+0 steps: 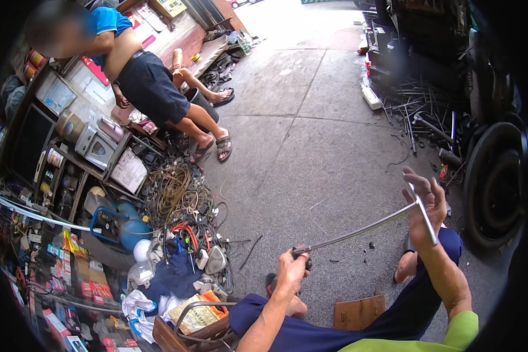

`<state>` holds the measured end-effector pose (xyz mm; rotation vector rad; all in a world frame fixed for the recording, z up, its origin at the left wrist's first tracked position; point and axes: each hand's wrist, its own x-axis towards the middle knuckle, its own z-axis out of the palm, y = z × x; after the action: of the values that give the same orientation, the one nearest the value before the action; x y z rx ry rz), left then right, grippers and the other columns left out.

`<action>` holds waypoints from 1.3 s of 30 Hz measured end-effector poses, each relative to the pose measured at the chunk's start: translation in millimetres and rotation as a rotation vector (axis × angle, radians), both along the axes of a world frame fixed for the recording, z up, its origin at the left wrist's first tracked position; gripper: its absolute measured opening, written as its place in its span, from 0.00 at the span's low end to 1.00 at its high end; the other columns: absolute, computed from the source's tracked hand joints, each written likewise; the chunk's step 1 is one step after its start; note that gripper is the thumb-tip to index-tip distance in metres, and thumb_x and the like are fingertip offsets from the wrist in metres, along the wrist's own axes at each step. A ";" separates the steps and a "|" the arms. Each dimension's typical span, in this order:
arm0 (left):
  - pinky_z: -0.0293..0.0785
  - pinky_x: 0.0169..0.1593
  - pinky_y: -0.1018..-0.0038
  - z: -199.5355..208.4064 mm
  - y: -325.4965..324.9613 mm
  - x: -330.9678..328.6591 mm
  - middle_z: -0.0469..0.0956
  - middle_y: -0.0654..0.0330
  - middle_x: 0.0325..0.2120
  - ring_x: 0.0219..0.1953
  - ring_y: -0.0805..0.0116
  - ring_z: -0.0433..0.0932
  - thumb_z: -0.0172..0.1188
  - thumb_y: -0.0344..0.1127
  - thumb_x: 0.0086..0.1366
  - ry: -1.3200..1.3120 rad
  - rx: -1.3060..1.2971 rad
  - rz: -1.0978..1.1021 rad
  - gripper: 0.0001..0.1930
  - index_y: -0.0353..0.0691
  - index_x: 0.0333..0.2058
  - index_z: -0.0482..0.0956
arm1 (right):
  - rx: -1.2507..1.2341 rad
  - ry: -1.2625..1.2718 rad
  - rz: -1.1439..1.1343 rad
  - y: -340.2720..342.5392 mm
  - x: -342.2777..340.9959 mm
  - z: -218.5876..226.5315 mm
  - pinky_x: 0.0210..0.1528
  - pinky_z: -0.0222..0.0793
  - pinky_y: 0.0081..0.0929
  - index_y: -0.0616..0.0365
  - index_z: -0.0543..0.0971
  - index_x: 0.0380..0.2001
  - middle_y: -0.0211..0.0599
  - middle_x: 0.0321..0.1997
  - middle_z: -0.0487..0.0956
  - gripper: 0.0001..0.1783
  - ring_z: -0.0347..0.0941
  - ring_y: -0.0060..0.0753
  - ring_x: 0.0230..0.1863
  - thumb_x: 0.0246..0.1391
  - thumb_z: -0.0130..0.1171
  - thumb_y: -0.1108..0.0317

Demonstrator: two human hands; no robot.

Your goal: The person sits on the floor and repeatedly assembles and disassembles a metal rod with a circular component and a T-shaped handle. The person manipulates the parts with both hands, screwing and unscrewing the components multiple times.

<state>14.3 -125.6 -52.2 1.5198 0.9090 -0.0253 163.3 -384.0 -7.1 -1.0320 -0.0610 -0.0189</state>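
Observation:
A long metal T-handle wrench (364,224) slants across in front of me, its crossbar up at the right. My left hand (291,274) is closed round its lower end, where a dark piece shows at the fist. My right hand (426,206) is raised at the other end with its fingers loosely stretched and apart. The crossbar passes in front of that palm and seems to touch it; the fingers are not wrapped round it. A small dark bit (371,245) lies on the floor below the rod.
Tangled cables (179,190) and clutter heap up at the left. A wooden stool (359,312) is between my legs. Metal rods (419,111) and a black wheel (497,185) are at the right. Another person (149,88) leans over a cluttered desk; someone else's leg (196,82) shows behind.

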 end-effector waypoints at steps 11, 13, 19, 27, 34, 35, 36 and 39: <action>0.58 0.17 0.82 -0.4 14.0 -3.3 0.78 0.65 0.24 0.20 0.79 0.70 0.58 0.29 0.61 0.039 -0.094 0.064 0.05 0.37 0.34 0.82 | -0.716 -0.827 -0.055 3.2 6.5 12.1 0.44 0.64 0.36 0.55 0.73 0.15 0.31 0.15 0.69 0.43 0.67 0.33 0.25 0.66 0.17 0.40; 0.61 0.17 0.78 -10.3 28.4 -10.0 0.73 0.66 0.19 0.17 0.78 0.68 0.59 0.32 0.60 0.038 0.038 0.050 0.05 0.37 0.30 0.80 | -0.698 -0.834 0.200 -4.0 -1.1 12.3 0.30 0.60 0.32 0.54 0.75 0.19 0.30 0.13 0.69 0.35 0.65 0.34 0.19 0.60 0.33 0.38; 0.64 0.23 0.70 -15.1 57.5 -27.1 0.71 0.61 0.16 0.20 0.74 0.68 0.55 0.28 0.56 0.056 0.380 -0.047 0.06 0.30 0.27 0.76 | -0.760 -0.388 0.959 -14.4 -18.6 25.0 0.16 0.57 0.23 0.62 0.77 0.31 0.32 0.11 0.71 0.36 0.68 0.25 0.13 0.40 0.67 0.35; 0.67 0.17 0.80 12.5 55.6 -22.4 0.73 0.66 0.19 0.17 0.78 0.69 0.59 0.29 0.57 0.128 0.307 -0.062 0.06 0.33 0.31 0.82 | -0.861 -0.604 1.036 -12.2 -27.2 36.4 0.26 0.64 0.29 0.60 0.76 0.48 0.36 0.19 0.75 0.38 0.72 0.35 0.20 0.36 0.76 0.50; 0.75 0.22 0.80 14.1 46.8 -15.8 0.79 0.62 0.27 0.26 0.76 0.75 0.61 0.28 0.59 0.044 0.172 -0.013 0.07 0.32 0.35 0.83 | -1.127 -0.961 0.610 -16.7 -25.3 9.0 0.30 0.62 0.32 0.55 0.80 0.34 0.31 0.20 0.76 0.11 0.72 0.35 0.23 0.46 0.69 0.67; 0.75 0.23 0.79 11.9 46.7 -15.9 0.79 0.62 0.27 0.26 0.76 0.76 0.61 0.27 0.59 0.034 0.177 -0.007 0.07 0.32 0.35 0.83 | -1.128 -0.977 0.591 -16.1 -25.6 7.3 0.30 0.62 0.32 0.55 0.79 0.34 0.30 0.20 0.75 0.12 0.71 0.35 0.23 0.46 0.69 0.67; 0.76 0.23 0.79 6.7 47.3 -18.4 0.79 0.62 0.27 0.26 0.75 0.76 0.61 0.27 0.59 0.024 0.182 -0.002 0.07 0.33 0.35 0.83 | -1.091 -0.979 0.566 -14.9 -26.5 7.6 0.30 0.62 0.31 0.55 0.79 0.33 0.30 0.18 0.73 0.11 0.70 0.34 0.22 0.45 0.69 0.68; 0.78 0.23 0.78 -0.5 45.5 -19.7 0.79 0.62 0.27 0.27 0.75 0.77 0.60 0.24 0.59 -0.050 0.139 0.038 0.07 0.33 0.36 0.83 | -1.107 -1.015 0.572 -17.4 -26.4 3.7 0.30 0.62 0.32 0.55 0.79 0.33 0.30 0.18 0.73 0.11 0.70 0.34 0.22 0.45 0.69 0.69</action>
<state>-5.4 -80.2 -52.7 1.6240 0.9151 0.1044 136.9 -401.3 -3.4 -1.9760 -1.4164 0.0167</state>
